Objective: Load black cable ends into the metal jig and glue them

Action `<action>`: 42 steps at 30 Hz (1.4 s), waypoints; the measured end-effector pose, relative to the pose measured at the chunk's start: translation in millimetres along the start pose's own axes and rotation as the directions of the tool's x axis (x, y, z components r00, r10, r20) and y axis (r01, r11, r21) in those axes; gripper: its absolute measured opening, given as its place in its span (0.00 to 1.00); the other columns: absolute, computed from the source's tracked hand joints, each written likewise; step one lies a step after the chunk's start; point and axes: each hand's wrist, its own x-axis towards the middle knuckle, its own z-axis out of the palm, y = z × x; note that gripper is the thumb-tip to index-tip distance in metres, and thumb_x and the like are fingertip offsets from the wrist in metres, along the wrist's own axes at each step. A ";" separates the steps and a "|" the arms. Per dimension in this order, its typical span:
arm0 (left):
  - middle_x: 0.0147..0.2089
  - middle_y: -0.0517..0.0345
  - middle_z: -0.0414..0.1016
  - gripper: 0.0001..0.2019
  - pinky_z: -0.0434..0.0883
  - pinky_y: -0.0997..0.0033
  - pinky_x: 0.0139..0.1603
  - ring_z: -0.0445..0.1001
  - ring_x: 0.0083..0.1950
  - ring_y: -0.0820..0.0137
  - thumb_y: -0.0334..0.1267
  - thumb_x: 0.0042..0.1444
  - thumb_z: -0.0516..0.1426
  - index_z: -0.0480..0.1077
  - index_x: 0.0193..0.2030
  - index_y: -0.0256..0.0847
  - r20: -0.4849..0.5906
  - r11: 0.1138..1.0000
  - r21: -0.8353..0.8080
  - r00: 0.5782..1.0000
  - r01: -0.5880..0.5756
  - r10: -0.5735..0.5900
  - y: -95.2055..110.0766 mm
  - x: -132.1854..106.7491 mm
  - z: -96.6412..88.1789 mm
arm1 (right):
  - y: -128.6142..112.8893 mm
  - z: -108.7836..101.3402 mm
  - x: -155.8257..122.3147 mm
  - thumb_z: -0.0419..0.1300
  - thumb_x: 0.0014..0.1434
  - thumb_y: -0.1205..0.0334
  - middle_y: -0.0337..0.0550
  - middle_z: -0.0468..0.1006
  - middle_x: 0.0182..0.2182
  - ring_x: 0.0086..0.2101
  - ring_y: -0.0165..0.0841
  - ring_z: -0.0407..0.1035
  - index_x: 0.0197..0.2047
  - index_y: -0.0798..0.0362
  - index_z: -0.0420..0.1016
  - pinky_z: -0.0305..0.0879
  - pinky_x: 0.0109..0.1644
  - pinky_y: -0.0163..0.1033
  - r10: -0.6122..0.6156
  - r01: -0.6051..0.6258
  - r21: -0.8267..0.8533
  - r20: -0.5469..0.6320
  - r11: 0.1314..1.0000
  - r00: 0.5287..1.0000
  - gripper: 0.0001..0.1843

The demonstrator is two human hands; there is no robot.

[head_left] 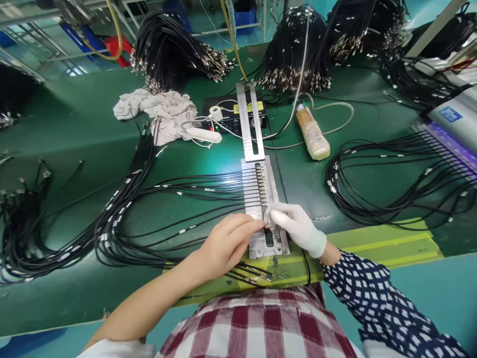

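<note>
A slotted metal fixture lies on the green bench in front of me, with several black cables laid side by side in its grooves, their metal ends lined up. My bare left hand is closed in a pinch on a thin black cable at the fixture's near end. My right hand, in a white glove, pinches the connector end of that cable right beside the left fingertips, over the fixture's lower slots.
Bundles of black cables hang at the back and loop at left and right. A crumpled cloth, a black control box, a wrapped bottle and a machine with violet light sit around the fixture.
</note>
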 end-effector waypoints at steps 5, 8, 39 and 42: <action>0.44 0.50 0.73 0.22 0.70 0.69 0.42 0.71 0.43 0.68 0.22 0.64 0.46 0.62 0.63 0.39 0.080 0.980 0.167 0.992 -0.108 0.096 -1.7 1.3 -0.8 | -1.8 0.1 -1.6 0.58 0.60 0.38 0.38 0.69 0.24 0.27 0.30 0.62 0.26 0.54 0.67 0.59 0.33 0.37 0.079 -0.082 0.068 0.040 0.994 0.996 0.27; 0.41 0.51 0.72 0.21 0.68 0.70 0.39 0.70 0.39 0.69 0.24 0.65 0.44 0.62 0.62 0.39 0.110 0.954 0.263 0.987 -0.142 0.117 -0.2 3.6 -0.7 | -1.3 -0.4 -2.3 0.58 0.61 0.39 0.36 0.64 0.22 0.26 0.29 0.57 0.25 0.54 0.65 0.57 0.31 0.36 0.084 -0.087 0.057 0.046 0.995 0.995 0.27; 0.43 0.52 0.79 0.14 0.69 0.67 0.40 0.76 0.39 0.68 0.34 0.67 0.50 0.60 0.58 0.34 0.164 0.952 0.292 0.975 0.095 -0.148 0.2 -20.6 0.5 | 16.2 -12.7 -19.2 0.62 0.58 0.51 0.44 0.81 0.31 0.32 0.41 0.76 0.31 0.45 0.80 0.73 0.40 0.44 -0.325 0.225 -0.647 -0.036 0.729 0.945 0.10; 0.39 0.53 0.78 0.12 0.65 0.66 0.40 0.75 0.38 0.68 0.34 0.67 0.48 0.62 0.55 0.35 0.071 0.898 0.409 0.976 0.161 -0.207 -9.7 -46.1 -11.0 | 20.6 -21.6 -22.7 0.63 0.57 0.47 0.45 0.80 0.33 0.32 0.42 0.74 0.32 0.46 0.79 0.72 0.41 0.46 -0.296 0.103 -0.653 -0.193 0.750 0.935 0.12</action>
